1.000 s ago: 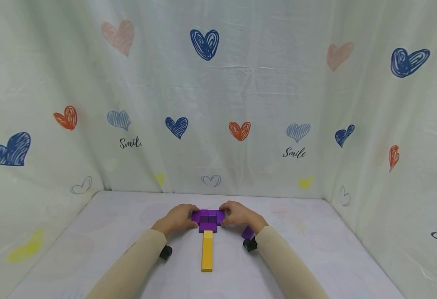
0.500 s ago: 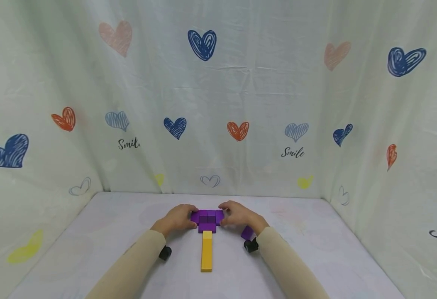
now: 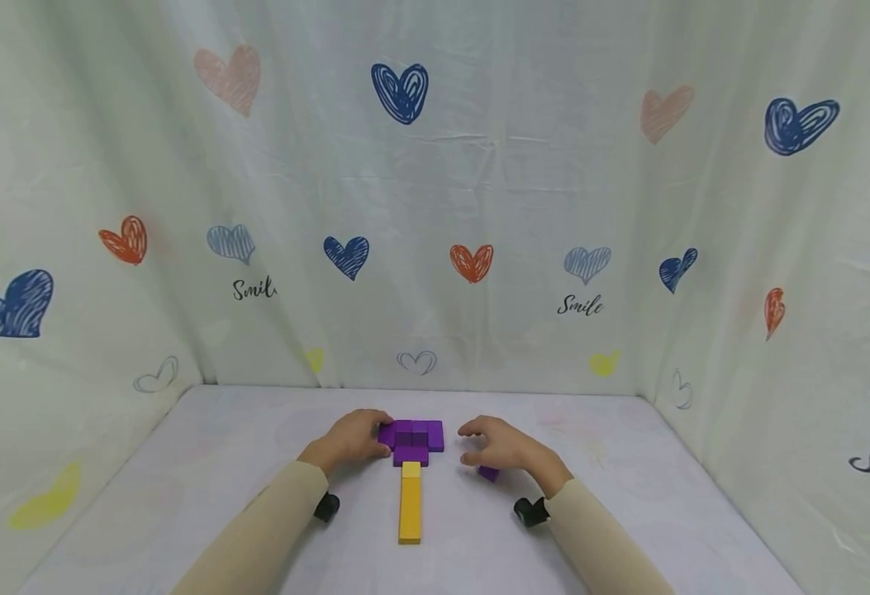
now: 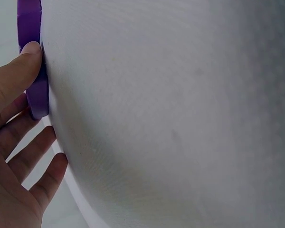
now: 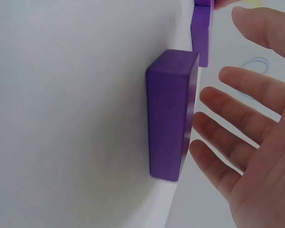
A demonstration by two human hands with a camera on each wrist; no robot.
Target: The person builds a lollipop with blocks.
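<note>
Purple blocks lie pressed together in a group on the white table. My left hand pinches the block at the group's left end, thumb on its near side and fingers on its far side. My right hand is apart from the group, over to its right, with spread, slightly bent fingers and nothing between them. Under it lies a loose purple block, partly hidden by the hand in the head view. Below the group, a long yellow strip of blocks points towards me.
A white curtain printed with hearts stands around the back and sides of the table. A dark wrist camera hangs under the right sleeve, another under the left.
My right hand has let go of the group's right end and moved right and towards me, over the loose purple block. The left hand has kept its hold.
</note>
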